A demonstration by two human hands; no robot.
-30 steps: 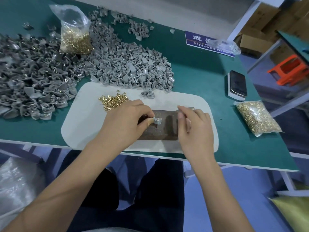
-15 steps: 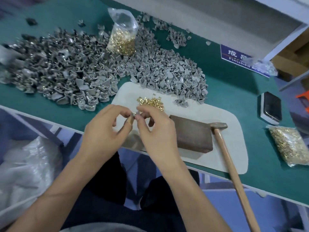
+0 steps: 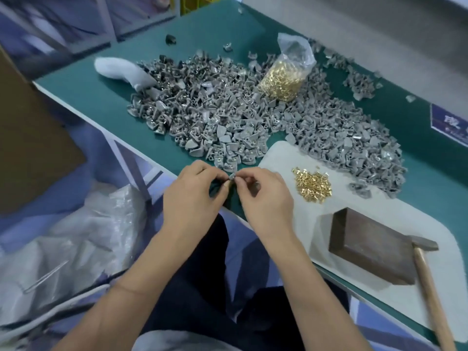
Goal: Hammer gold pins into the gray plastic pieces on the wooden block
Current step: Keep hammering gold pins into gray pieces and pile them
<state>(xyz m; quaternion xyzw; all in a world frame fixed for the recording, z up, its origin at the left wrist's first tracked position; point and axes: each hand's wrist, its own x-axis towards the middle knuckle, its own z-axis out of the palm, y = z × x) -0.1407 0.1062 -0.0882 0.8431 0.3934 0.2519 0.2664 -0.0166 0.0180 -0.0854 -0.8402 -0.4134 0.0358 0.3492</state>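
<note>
1. The bench [image 3: 114, 97], topped in green, runs from the upper left of the frame to the lower right; a pale mat [image 3: 283, 158] lies on its near right part.
2. A broad heap of gray plastic pieces [image 3: 253, 117] spreads across the middle of the frame, its near edge reaching the mat's upper border. They look light, stiff and irregular, so a single one is probably best taken by its flat sides with the fingertips.
3. The wooden block [image 3: 372, 247] sits on the mat at the lower right, bare on top. It looks dense and steady, a fair anvil.
4. The hammer [image 3: 428, 279] lies just right of the block, head beside the block's far corner, wooden handle running to the bottom edge. Nobody holds it; the handle is the place to take it.
5. A clear bag of gold pins [image 3: 283, 79] stands in the heap at upper centre.
6. The left hand [image 3: 192, 198] and right hand [image 3: 266, 198] meet at centre frame, over the bench's near edge, fingers curled.
7. A loose pile of gold pins [image 3: 312, 184] lies on the mat, just right of the right hand. They are tiny, hard and smooth, likely to slip or roll; a thumb-and-forefinger pinch suits them.
8. One small gray piece [image 3: 232, 177] is pinched between the fingertips of both hands. Whether a pin is already seated in it is too small to tell.
</note>
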